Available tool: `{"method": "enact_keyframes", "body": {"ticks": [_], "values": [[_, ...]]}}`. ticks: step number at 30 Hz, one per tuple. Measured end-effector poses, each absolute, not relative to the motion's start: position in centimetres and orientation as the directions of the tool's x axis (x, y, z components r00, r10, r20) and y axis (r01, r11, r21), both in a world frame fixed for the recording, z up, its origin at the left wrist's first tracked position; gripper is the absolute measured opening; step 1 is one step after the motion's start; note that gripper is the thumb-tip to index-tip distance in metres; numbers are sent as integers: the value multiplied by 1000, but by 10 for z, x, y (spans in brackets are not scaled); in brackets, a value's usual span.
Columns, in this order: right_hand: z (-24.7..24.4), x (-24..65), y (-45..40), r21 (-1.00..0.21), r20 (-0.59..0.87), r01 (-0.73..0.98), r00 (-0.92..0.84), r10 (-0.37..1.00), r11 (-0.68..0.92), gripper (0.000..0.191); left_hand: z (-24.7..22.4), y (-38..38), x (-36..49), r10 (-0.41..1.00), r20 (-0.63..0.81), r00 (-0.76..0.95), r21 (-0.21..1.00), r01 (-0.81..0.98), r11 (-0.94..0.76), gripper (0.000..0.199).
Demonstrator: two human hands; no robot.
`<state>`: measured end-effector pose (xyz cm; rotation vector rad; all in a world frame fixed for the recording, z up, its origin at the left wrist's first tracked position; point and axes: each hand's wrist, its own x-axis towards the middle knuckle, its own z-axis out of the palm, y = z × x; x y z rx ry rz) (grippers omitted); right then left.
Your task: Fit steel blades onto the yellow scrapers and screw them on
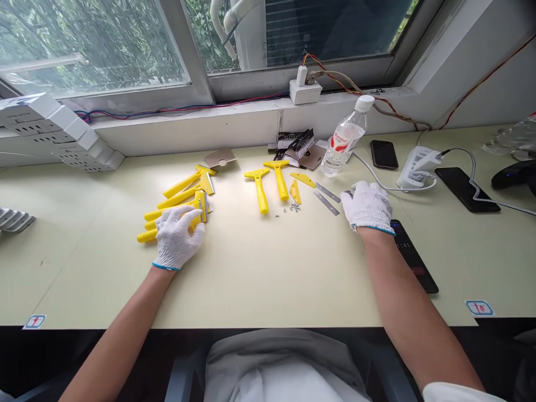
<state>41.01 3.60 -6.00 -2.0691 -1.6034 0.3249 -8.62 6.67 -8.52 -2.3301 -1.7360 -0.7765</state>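
Observation:
At the left, my white-gloved left hand [176, 237] is closed over the nearest yellow scraper [146, 237], with the thumb by its head. Several more yellow scrapers [175, 198] with metal blades lie in a row just beyond. My right hand [371, 206], gloved too, rests on the table with fingers curled down; what they hold, if anything, is hidden. Left of it lie two flat metal blades [326, 203] and two loose yellow cover pieces [303, 179]. Two yellow scraper handles [260, 192] without visible blades lie mid-table, near a little heap of screws [295, 206].
Black boxes [300, 144] and a water bottle [341, 139] stand by the back wall. A brown card piece [220, 158] lies behind the scrapers. Phones [419, 262], a white power strip [416, 167] and cables occupy the right side. White boxes [62, 134] are stacked at left.

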Motion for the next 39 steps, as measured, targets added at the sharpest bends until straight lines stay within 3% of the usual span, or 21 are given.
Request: {"method": "enact_keyframes", "body": {"ticks": [5, 7, 14, 19, 23, 25, 28, 30, 32, 33, 35, 39], "values": [[-58, 386, 31, -495, 69, 849, 253, 965, -187, 25, -69, 57, -18, 858, 435, 272, 252, 879, -406, 34], [-55, 373, 30, -476, 54, 858, 245, 968, -191, 24, -61, 66, 12, 893, 349, 283, 300, 869, -393, 39], [-44, 353, 36, -358, 32, 893, 305, 952, -274, 22, -51, 133, 98, 992, 2, 129, 371, 921, -120, 58], [-45, 353, 40, -278, -34, 890, 367, 929, -362, 17, -49, 164, 111, 988, -19, 150, 361, 923, -133, 53], [-40, 354, 35, -228, -43, 907, 355, 934, -355, 5, -47, 169, 97, 980, -123, 155, 255, 960, -119, 47], [-38, 355, 33, -201, -41, 920, 336, 941, -337, 8, -45, 162, 88, 975, -142, 169, 218, 966, -135, 43], [-36, 356, 32, -162, -88, 934, 308, 947, -319, 12, -35, 138, 72, 982, -74, 176, 322, 936, -144, 52], [-36, 356, 34, -140, -135, 941, 291, 947, -308, 12, -28, 114, 61, 967, -115, 226, 580, 806, -119, 61], [-39, 356, 37, -126, -175, 946, 275, 946, -298, 14, -26, 88, 49, 888, -230, 399, 868, 496, 2, 71], [-40, 355, 39, -118, -193, 946, 275, 942, -301, 15, -28, 76, 45, 834, -267, 483, 938, 330, 109, 75], [-44, 355, 43, -98, -222, 945, 285, 932, -312, 18, -36, 53, 40, 749, -288, 596, 953, 104, 284, 74], [-47, 354, 43, -63, -207, 951, 284, 936, -302, 27, -56, 25, 46, 684, -319, 657, 905, -4, 426, 60]]}}
